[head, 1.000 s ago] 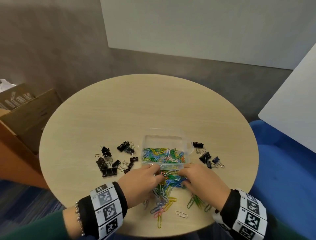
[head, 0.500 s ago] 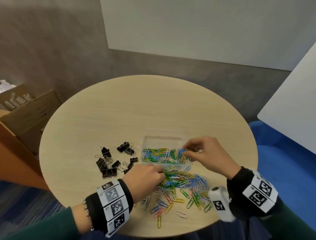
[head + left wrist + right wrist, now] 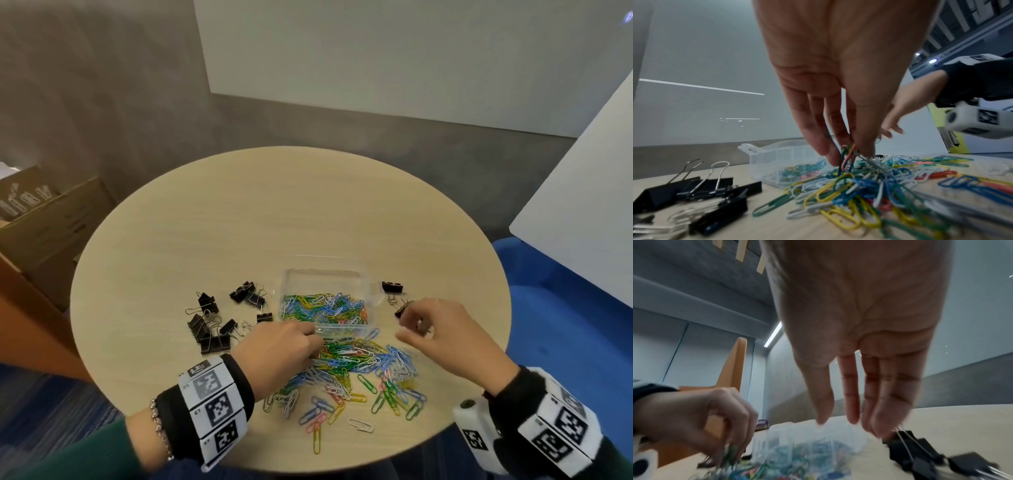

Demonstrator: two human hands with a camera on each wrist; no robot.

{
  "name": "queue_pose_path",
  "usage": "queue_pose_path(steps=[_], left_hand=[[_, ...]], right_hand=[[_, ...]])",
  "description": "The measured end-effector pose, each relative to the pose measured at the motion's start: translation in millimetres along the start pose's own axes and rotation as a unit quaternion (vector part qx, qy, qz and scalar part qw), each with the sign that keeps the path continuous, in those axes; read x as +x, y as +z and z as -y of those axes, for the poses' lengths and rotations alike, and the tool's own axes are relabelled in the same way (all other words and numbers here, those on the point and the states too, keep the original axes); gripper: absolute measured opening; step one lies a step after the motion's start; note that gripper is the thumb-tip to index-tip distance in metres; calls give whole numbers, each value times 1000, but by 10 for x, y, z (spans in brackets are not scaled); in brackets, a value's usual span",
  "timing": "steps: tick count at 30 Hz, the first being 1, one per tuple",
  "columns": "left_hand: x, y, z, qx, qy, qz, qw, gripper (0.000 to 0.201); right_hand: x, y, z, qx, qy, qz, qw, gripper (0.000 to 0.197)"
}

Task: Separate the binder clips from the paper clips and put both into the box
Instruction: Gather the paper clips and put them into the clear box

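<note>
Nearest us, loose paper clips (image 3: 346,373) in blue, green, yellow, pink and white wire lie scattered and tangled on the pale wood-grain table (image 3: 274,212), some single ones close to its near edge. Our left hand (image 3: 277,353) reaches into the pile; in the left wrist view its fingers (image 3: 828,142) pinch a small bunch of green and pink paper clips, lifting their ends off the heap. Our right hand (image 3: 442,329) hovers above the right side of the pile, its fingers (image 3: 849,394) hanging down loosely and spread, holding nothing that we can see.

Just beyond the pile sits the box (image 3: 291,277), a clear plastic rectangle with thin walls and a small tab on its side; a bed of coloured paper clips already covers its floor. To its left, black binder clips (image 3: 212,329) with silver wire handles lie in a loose cluster on the bare wood. A few more binder clips (image 3: 392,287) lie right of the box, just beyond our right fingertips.

The far half of the round table is bare. Past its rim we see grey floor, a cardboard carton (image 3: 44,226) on the left and a blue seat (image 3: 565,308) on the right.
</note>
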State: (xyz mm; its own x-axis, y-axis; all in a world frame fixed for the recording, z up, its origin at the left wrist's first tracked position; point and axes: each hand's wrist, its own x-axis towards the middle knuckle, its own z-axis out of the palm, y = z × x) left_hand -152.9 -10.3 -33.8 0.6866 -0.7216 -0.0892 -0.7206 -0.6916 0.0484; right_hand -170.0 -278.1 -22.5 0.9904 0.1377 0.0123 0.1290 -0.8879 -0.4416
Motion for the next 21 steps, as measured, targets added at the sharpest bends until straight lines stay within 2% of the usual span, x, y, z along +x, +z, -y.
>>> queue_pose_path(steps=[3,5,6,8,11,15,17,18,21], left_hand=[[-11,-13,48,-49,-12,-14,999,20],[-16,-29,86,-101,-12,-33,994,18],[-15,-45,103,-128,-11,-44,991,17],[-1,-100,123,-180,-6,-59,982,13],[42,-267,114,-237,3,-86,968,11],[206,-503,154,-220,-6,-150,964,10],[333,-532,221,-210,-33,-164,963,9],[391,-511,265,-201,-54,-152,966,11],[469,-373,366,-158,-108,-57,980,22]], right_hand=[[-145,119,-93,-54,55,126,989,59],[-191,201,-86,-60,70,155,984,79],[-198,231,-63,-58,70,156,984,82],[-179,272,-16,-52,56,154,985,76],[-121,293,37,-42,32,168,984,54],[-45,305,82,-49,9,161,986,29],[-12,316,92,-50,-4,144,988,21],[-1,318,93,-48,-7,136,990,18],[3,318,68,-38,-5,118,992,12]])
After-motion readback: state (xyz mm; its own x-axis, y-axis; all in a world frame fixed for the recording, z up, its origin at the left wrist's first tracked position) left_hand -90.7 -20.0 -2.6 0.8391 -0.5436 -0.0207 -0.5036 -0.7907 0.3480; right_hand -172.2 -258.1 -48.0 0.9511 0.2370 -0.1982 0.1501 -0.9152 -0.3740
